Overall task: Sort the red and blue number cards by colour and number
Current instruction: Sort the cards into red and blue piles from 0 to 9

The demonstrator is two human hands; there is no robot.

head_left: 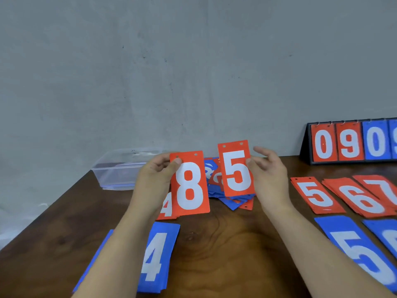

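Observation:
My left hand (155, 177) holds up a red 8 card (190, 183), thumb on its top left corner. My right hand (269, 171) pinches the right edge of a red 5 card (236, 168) raised beside it. Behind both lies a mixed heap of red and blue cards (232, 201). On the table lie a red 4 pile (166, 208) and a blue 4 pile (158, 257) at the left. To the right are a red 5 pile (316, 195), a red 6 pile (361, 201), a red 7 pile (384, 188) and a blue 5 pile (361, 252).
A clear plastic box (120, 168) stands at the table's far left corner by the grey wall. A black flip scoreboard (352, 141) showing red 0, 9 and blue 0 stands at the back right. Another blue card (386, 235) lies at the right edge.

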